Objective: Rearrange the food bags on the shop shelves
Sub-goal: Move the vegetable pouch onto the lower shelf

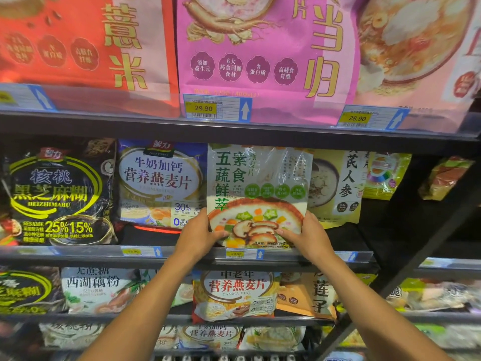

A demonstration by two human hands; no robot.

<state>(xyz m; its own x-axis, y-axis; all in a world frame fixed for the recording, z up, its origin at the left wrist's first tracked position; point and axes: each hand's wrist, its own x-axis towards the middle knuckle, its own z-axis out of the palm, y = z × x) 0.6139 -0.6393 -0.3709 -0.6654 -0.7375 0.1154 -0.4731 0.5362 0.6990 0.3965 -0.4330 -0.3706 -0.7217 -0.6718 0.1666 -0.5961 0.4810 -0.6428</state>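
**Veg-oat bag held at both lower corners, middle shelf**

While both hands pinch its bottom edge, the green-and-white veg bag stands upright on the middle shelf, w/ its base right at the front lip; left hand has the lower-left corner, thumb on the printed face, other fingers hidden behind; right hand mirrors it on the lower-right corner. Each grip is closed on the bag, not flat against it; prob. a two-corner hold so the floppy pouch stays square and faces out while it's seated or slid.

Left of the grip: a blue-and-white oat bag, leaning back, touching or nearly touching the held bag's edge; further left, a black sesame bag. Right of the grip: a yellow ginseng bag, partly tucked behind the held one. Just below the grip, on the shelf's lip, a yellow price tag. Above the grip, the upper shelf carries a big pink bag and a red bag.

Materials: held bag is glossy plastic film, clear window up top catching glare, creased and soft; flat pillow shape, contents sagging low. Pink and red bags look matte, stiffer, w/ flat bottoms. Shelf rail is hard clear plastic over dark metal.
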